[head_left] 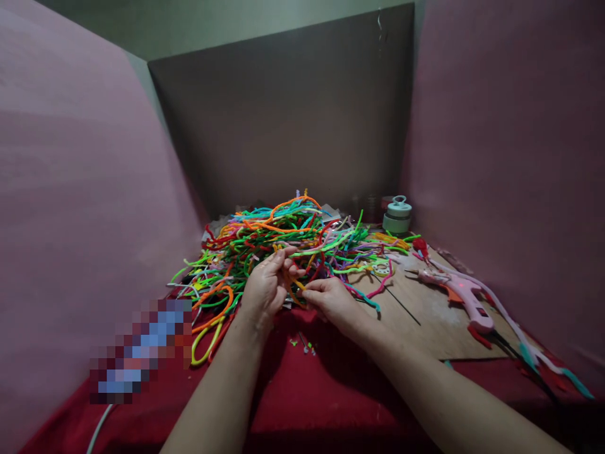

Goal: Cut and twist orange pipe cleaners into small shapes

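Observation:
Both hands meet in front of a large tangled pile of coloured pipe cleaners (265,236). An orange-yellow pipe cleaner (293,285) runs between them. My left hand (271,280) is palm-in with its fingers curled round the upper part of it. Thumb and forefinger of my right hand (328,299) pinch its lower end. Exactly how the left fingertips grip is partly hidden. Below the hands, a few tiny green and white bits (305,345) lie on the red cloth (302,391).
At the right, a pink hot glue gun (456,287) rests on a wooden board (425,334), with a thin black rod (401,304) beside it. A pale green lidded bottle (397,215) stands behind. A blurred-out object (146,353) with a white cable lies left. Pink panels enclose both sides.

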### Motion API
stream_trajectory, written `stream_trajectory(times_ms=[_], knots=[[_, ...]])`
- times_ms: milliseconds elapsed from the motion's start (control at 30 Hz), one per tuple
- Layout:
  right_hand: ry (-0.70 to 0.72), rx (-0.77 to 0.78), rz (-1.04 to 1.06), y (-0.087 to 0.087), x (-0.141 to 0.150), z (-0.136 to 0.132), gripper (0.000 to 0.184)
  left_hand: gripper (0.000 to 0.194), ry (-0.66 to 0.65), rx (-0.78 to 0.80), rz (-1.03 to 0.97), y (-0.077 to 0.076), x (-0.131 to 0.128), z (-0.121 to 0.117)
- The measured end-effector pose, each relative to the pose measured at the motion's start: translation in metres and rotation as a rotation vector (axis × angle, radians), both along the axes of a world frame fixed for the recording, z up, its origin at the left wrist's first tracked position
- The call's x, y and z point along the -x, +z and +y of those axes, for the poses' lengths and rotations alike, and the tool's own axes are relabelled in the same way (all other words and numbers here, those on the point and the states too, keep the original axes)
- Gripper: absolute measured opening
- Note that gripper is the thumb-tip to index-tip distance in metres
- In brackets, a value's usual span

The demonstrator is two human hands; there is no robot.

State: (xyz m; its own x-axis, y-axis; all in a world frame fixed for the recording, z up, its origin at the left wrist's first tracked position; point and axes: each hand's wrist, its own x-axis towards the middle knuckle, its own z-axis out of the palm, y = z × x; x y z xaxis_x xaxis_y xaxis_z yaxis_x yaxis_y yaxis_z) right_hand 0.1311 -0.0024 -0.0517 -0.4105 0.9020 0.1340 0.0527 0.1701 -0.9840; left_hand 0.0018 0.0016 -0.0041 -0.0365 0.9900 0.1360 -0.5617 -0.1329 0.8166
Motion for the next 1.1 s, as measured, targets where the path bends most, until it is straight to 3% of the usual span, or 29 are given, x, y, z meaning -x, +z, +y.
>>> stream_trajectory(times_ms=[200,333,467,533,633,767,967,1100], knots=[[-0.112,-0.034,-0.011,-0.001,0.002,0.004,0.018,0.019,-0.010,-0.007,-0.194,0.007,0.001,-0.002],[-0.001,0.028,-0.041,0.001,0.005,-0.005,0.023,0.021,0.064,-0.152,-0.158,0.017,0.003,-0.008],[0.158,0.041,-0.057,0.003,0.006,-0.017,0.023,0.023,0.139,-0.275,-0.273,0.030,0.021,-0.012],[0.180,0.104,0.006,0.006,0.005,-0.017,0.020,0.021,0.153,-0.262,-0.289,0.033,0.031,-0.012],[0.146,0.323,0.265,0.011,0.001,-0.012,0.015,0.021,0.135,-0.200,-0.231,0.032,0.034,-0.011],[0.290,0.524,0.478,0.016,-0.004,-0.008,0.028,0.016,0.057,-0.187,-0.127,0.025,0.021,-0.011],[0.325,0.451,0.434,0.013,-0.004,-0.010,0.025,0.017,-0.020,-0.148,-0.083,0.020,0.008,-0.012],[0.246,0.285,0.282,0.012,0.001,-0.013,0.028,0.017,-0.012,-0.141,-0.082,0.019,0.010,-0.010]])
